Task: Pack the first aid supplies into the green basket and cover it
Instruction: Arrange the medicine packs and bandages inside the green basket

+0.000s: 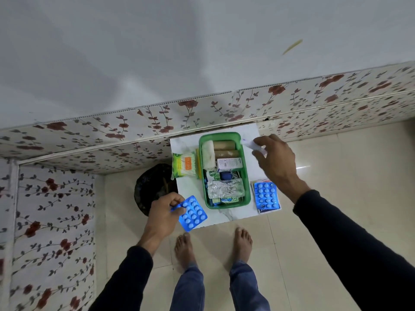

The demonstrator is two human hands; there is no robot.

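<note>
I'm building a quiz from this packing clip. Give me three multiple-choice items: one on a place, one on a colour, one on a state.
1. Where does the cotton swab pack lie?
A. in the basket
B. left of the basket
C. on the floor

2. What colour is the basket?
A. green
B. red
C. white

3. What is the left hand doing?
A. resting empty
B. holding a blue pill strip
C. gripping the basket

Key: 1 B, it lies on the table beside the basket's left wall. 2 A, rim and walls are green. 3 B, fingers pinch the blue pill strip.
</note>
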